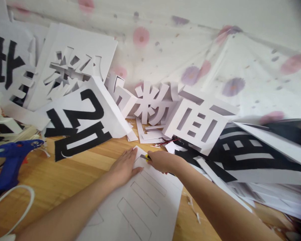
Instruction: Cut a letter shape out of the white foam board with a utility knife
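A white foam board (163, 204) with pencilled rectangular outlines lies on the wooden table in front of me. My right hand (163, 161) is closed round a utility knife (148, 157) with a yellow part showing. The blade points left and meets the board near its far end. Flat on the board's far left edge rests my left hand (125, 167), its fingers stretched out and its thumb apart, close to the blade. Most of the knife's handle is hidden inside my right hand.
A blue glue gun (11, 160) lies at the left. Cut white block characters (198, 120) stand at the back before a flowered sheet (190, 50). A black-printed sheet (82, 117) leans at the back left. Black-and-white scraps (251, 147) pile up at the right on the wooden table (80, 177).
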